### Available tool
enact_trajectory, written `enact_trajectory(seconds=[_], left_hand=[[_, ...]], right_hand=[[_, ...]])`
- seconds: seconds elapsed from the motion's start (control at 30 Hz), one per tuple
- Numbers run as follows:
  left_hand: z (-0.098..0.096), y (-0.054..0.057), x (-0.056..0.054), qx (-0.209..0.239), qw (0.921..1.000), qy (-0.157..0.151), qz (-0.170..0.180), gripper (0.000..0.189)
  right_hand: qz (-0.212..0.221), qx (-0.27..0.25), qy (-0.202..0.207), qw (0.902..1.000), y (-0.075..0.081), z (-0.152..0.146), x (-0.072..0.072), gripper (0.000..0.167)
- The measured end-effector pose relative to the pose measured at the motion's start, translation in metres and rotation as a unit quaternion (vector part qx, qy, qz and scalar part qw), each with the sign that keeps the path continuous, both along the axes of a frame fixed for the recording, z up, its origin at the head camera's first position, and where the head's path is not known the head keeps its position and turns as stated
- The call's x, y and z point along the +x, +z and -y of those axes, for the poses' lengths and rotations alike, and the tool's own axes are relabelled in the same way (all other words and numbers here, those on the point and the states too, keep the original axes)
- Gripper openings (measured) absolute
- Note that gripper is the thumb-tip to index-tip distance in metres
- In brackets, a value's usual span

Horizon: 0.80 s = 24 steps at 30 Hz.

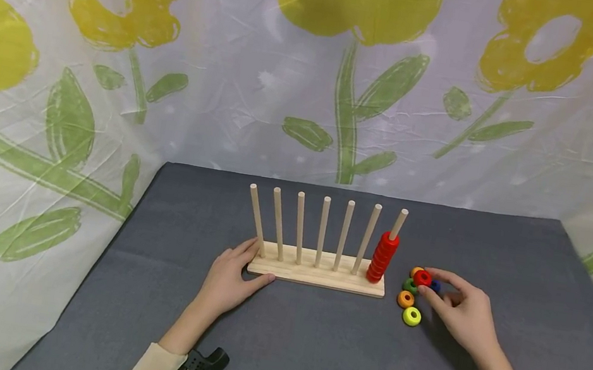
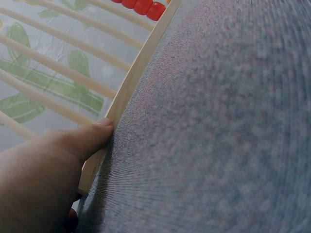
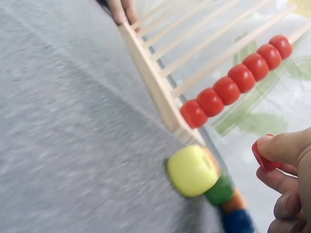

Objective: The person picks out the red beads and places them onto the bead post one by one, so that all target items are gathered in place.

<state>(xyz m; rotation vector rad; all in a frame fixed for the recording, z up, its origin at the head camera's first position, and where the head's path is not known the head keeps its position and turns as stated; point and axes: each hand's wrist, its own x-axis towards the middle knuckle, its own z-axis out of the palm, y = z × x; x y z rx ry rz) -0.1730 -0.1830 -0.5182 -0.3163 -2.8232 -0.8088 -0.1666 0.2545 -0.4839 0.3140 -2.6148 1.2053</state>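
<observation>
A wooden peg stand with a row of upright pegs stands on the dark cloth. Its rightmost peg carries a stack of several red beads. My left hand grips the left end of the base, its thumb along the front edge. Between thumb and finger, my right hand pinches a single red bead, held above the loose beads to the right of the stand. Among those are a yellow bead, an orange bead, a green bead and a partly hidden blue bead.
The dark grey cloth covers the table. Behind it hangs a pale curtain printed with yellow flowers and green leaves. Each wrist wears a black camera mount, the left mount close over the cloth.
</observation>
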Motion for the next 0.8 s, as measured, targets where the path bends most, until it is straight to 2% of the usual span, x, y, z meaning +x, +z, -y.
enact_trajectory(seconds=[0.3, 0.57, 0.8], left_hand=[[0.001, 0.001, 0.000, -0.001, 1.0000, 0.000, 0.008, 0.083], [0.001, 0.002, -0.002, -0.001, 1.0000, -0.002, -0.003, 0.083], [0.000, 0.002, 0.000, -0.001, 1.0000, -0.002, 0.009, 0.082]], right_hand=[[-0.008, -0.015, 0.008, 0.9998, 0.013, 0.008, -0.014, 0.035], [-0.030, -0.033, 0.015, 0.9989, 0.029, 0.015, -0.022, 0.035], [-0.041, -0.050, 0.016, 0.9978, 0.039, 0.022, -0.027, 0.033]])
